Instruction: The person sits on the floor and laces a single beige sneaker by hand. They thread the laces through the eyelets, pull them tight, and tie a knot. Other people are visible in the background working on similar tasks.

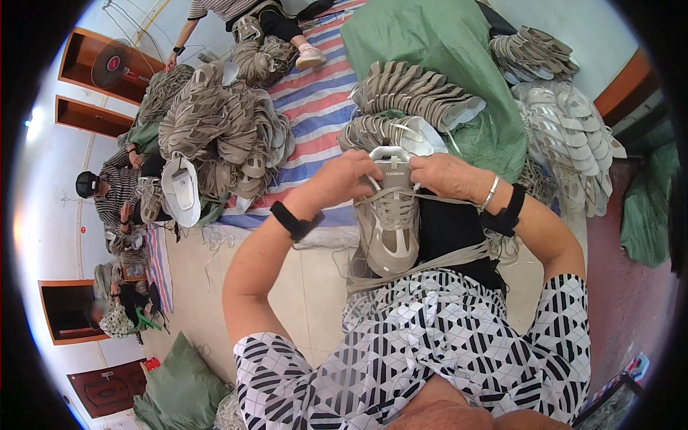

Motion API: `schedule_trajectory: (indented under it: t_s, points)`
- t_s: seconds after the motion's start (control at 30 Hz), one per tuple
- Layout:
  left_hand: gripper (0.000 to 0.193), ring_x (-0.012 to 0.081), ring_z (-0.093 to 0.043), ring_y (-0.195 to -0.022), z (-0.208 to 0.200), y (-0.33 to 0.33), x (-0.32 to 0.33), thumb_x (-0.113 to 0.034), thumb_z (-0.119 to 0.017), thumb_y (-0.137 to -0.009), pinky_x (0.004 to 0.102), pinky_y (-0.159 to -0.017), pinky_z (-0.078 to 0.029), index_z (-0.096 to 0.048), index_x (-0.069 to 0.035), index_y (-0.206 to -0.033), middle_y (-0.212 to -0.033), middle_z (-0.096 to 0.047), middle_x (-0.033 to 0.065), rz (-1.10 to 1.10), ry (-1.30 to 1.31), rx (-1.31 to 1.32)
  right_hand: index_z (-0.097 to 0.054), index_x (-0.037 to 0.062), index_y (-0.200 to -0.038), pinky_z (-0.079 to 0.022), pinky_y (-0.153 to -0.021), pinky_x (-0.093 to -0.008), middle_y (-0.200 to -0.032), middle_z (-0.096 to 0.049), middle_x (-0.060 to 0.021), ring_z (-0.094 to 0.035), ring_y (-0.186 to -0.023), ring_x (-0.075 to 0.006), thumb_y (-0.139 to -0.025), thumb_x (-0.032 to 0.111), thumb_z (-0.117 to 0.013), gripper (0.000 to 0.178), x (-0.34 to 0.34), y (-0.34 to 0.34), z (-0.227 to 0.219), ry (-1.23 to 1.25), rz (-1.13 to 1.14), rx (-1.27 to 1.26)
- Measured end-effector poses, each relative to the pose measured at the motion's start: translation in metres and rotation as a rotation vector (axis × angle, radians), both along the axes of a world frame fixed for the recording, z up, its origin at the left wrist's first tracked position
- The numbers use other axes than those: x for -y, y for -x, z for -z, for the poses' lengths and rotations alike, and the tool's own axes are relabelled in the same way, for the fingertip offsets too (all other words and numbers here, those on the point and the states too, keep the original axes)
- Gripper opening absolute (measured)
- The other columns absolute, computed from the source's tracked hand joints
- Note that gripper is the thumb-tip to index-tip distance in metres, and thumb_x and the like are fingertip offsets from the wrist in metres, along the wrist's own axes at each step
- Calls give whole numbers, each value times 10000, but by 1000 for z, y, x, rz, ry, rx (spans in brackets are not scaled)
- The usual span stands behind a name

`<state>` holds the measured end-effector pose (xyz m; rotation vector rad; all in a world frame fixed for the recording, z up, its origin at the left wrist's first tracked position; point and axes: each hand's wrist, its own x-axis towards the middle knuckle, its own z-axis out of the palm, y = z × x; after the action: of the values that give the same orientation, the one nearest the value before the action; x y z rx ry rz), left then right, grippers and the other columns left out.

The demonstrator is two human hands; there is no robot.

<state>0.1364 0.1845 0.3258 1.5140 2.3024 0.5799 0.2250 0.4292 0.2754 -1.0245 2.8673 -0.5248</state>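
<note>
A beige-grey sneaker upper [390,233] lies over my lap, its toe pointing toward me and its white-lined collar away from me. Pale flat laces [394,204] cross its front below the tongue [392,170]. My left hand [347,175] pinches the upper's left edge beside the tongue. On the opposite edge, the closed fingers of my right hand [446,176] grip the upper near the top eyelets. Whether a lace end is also between the fingertips of either hand is too small to tell. A loose bundle of laces [444,259] stretches across my lap.
Rows of stacked uppers [412,97] lie ahead beside a green sheet [430,36], on a striped mat [315,104]. A large heap of uppers [222,129] stands left. More uppers [566,136] lie in clear plastic at right. Several people sit working along the left wall.
</note>
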Motion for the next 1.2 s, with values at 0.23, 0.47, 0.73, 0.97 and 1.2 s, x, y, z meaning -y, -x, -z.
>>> schedule_trajectory:
  t_s: [0.23,0.47,0.73,0.97,1.2]
  points:
    - [146,287,-584,-873,1,11,-19,-154,-738,-697,401,-711,-488,-646,-111,-801,-825,-583,57,149,202,-106,-649,30,-792,-465,-754,-412,-876,-538,-133,-585,-838,-316,-734,118,-673,108,1,17,7,140,70,342]
    - [162,291,-570,-814,15,-6,-30,-245,-708,-736,417,-665,-472,-657,-92,-721,-797,-589,84,12,74,-177,-623,7,-765,-478,-715,-426,-876,-548,-152,-593,-812,-327,-796,117,-581,122,23,5,6,78,287,200]
    - [118,90,-506,-665,-67,-6,-46,-133,-726,-805,234,-612,-408,-667,-32,-788,-718,-560,5,-410,-814,76,-584,22,-941,-474,-509,-188,-775,-620,-21,-591,-600,-62,-929,188,-552,169,16,29,-102,1354,324,489]
    - [80,45,-531,-691,-109,-50,-38,-85,-666,-873,187,-602,-428,-638,-11,-861,-818,-605,-1,-248,-945,280,-637,-6,-953,-490,-623,-219,-779,-616,-13,-577,-674,-70,-888,141,-595,166,41,-25,-137,1255,89,437]
    - [176,43,-515,-677,-62,-65,-42,-196,-584,-947,196,-597,-433,-600,-23,-916,-805,-606,-1,-334,-1043,645,-591,0,-890,-492,-698,-228,-838,-592,-16,-587,-743,-86,-886,63,-611,67,50,-47,-120,1393,97,570]
